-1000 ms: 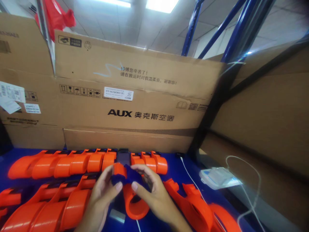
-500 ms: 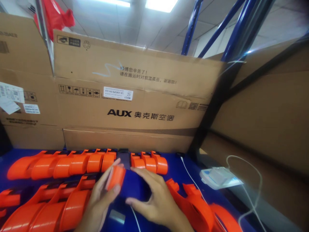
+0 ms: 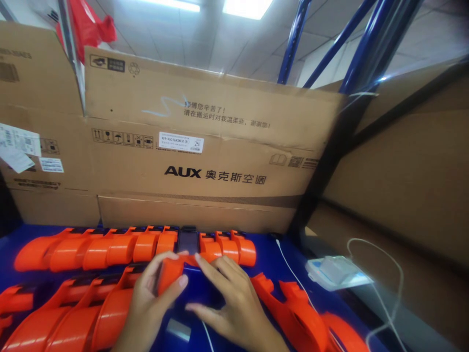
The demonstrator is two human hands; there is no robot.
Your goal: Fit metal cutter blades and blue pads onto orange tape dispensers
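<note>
My left hand (image 3: pixel 152 291) is wrapped around an orange plastic piece (image 3: pixel 171 274), its thumb on the near side. My right hand (image 3: pixel 232 296) is held just to the right, fingers and thumb apart in a C shape. Its index fingertip is at the top right edge of the piece; whether it presses on it I cannot tell. Part of the piece is hidden by the left fingers. Behind the hands a small dark device with a screen (image 3: pixel 188 242) stands in a row of curved orange plastic pieces (image 3: pixel 120 250).
More orange pieces lie at the near left (image 3: pixel 76 320) and near right (image 3: pixel 302 313) on the blue table (image 3: pixel 284 278). A white cable runs to a clear plastic case (image 3: pixel 337 274) at right. A cardboard wall (image 3: pixel 128 171) and a dark blue post (image 3: pixel 322 166) close off the back.
The orange piece has turned and now reaches toward my right hand. Both hands are closer together, the right index finger coming up to the piece.
</note>
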